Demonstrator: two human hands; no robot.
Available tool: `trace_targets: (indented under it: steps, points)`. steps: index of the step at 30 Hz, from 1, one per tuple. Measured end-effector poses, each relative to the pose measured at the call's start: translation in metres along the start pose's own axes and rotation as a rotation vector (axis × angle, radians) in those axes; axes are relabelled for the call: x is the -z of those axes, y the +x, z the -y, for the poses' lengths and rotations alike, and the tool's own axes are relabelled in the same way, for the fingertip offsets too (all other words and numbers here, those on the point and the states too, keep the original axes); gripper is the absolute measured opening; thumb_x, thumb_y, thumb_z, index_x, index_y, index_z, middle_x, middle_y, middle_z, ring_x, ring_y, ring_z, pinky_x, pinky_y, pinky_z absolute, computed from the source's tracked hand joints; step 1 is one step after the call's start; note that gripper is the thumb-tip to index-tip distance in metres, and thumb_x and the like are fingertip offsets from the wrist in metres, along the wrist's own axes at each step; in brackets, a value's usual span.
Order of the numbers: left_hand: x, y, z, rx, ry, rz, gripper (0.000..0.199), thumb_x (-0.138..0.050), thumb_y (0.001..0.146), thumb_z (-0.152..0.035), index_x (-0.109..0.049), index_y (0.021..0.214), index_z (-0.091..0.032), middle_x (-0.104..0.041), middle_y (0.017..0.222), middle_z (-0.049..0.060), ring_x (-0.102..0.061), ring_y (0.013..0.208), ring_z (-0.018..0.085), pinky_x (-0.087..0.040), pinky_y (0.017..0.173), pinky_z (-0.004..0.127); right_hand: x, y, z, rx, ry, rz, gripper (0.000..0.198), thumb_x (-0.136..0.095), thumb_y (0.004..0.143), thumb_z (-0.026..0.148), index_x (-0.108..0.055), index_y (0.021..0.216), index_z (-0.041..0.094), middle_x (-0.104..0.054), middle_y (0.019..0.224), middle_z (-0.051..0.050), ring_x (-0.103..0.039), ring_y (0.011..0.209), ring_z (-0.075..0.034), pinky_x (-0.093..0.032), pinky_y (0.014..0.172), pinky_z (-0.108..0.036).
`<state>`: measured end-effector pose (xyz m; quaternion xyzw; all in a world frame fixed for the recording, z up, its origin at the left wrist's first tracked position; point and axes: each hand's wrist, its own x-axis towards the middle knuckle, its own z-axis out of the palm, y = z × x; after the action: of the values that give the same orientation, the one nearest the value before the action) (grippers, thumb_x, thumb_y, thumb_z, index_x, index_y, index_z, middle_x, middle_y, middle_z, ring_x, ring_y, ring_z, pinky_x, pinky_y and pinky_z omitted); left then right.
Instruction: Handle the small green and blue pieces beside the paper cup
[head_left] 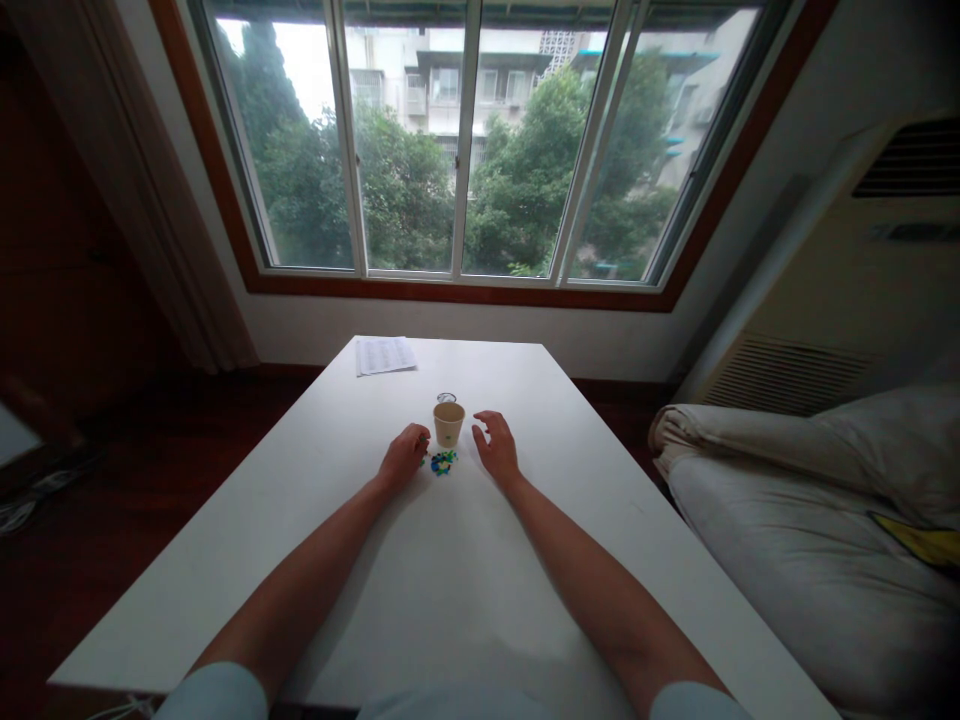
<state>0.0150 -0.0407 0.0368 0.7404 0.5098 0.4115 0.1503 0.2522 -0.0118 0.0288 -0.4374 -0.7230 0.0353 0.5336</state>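
A tan paper cup [449,426] stands upright on the white table between my two hands. Just in front of it lies a small loose pile of blue, green and yellow pieces [442,463], too small to name. My left hand [406,455] rests at the left of cup and pile, its fingers curled together; whatever they may hold is hidden. To the right of the cup, my right hand [496,446] is open, thumb and fingers apart, with nothing between them and not touching the cup. Behind the cup sits a small round clear object [446,398], partly hidden.
Printed paper sheets [385,355] lie at the far left corner of the white table [420,600]. Beyond the table is a wide window [457,150]. A bed or sofa with pale bedding [795,520] stands on the right, below a large air conditioner [847,270].
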Motion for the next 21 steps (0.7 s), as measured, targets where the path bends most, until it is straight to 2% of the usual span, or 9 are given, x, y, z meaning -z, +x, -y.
trace_targets:
  steps: [5,10,16,21]
  points:
    - [-0.0022,-0.0004,0.0048,-0.03,-0.002,0.031,0.014,-0.049,0.087,-0.017,-0.061,0.09,-0.02,-0.063,0.083,-0.001,-0.057,0.07,0.011,-0.043,0.069,0.023,0.0005,0.0007,-0.0014,-0.022,0.017,-0.015,0.028,-0.044,0.098,0.037,-0.063,0.114,0.022,-0.061,0.113,-0.01,-0.058,0.106,-0.024,-0.057,0.081,-0.04]
    - [-0.0014,-0.0014,0.0042,-0.041,0.038,0.091,0.017,-0.05,0.09,-0.025,-0.067,0.09,-0.02,-0.065,0.075,-0.001,-0.054,0.066,0.012,-0.042,0.067,0.023,0.0018,0.0013,-0.0027,-0.063,0.052,-0.045,0.028,-0.045,0.098,0.037,-0.062,0.111,0.021,-0.061,0.112,-0.01,-0.059,0.103,-0.023,-0.057,0.075,-0.037]
    - [-0.0006,-0.0007,0.0034,-0.01,0.002,0.078,0.021,-0.05,0.089,-0.023,-0.07,0.096,-0.02,-0.07,0.085,0.003,-0.06,0.074,0.014,-0.046,0.071,0.024,0.0012,0.0004,-0.0023,-0.07,0.058,-0.043,0.027,-0.046,0.097,0.037,-0.062,0.111,0.021,-0.061,0.111,-0.01,-0.06,0.099,-0.022,-0.057,0.075,-0.037]
    - [-0.0028,-0.0005,0.0037,-0.001,-0.03,0.056,0.028,-0.046,0.089,-0.018,-0.07,0.103,-0.02,-0.07,0.085,0.003,-0.06,0.07,0.012,-0.046,0.069,0.024,0.0014,0.0004,-0.0042,-0.077,0.053,-0.04,0.027,-0.046,0.097,0.037,-0.062,0.111,0.021,-0.061,0.111,-0.01,-0.06,0.098,-0.022,-0.057,0.074,-0.036]
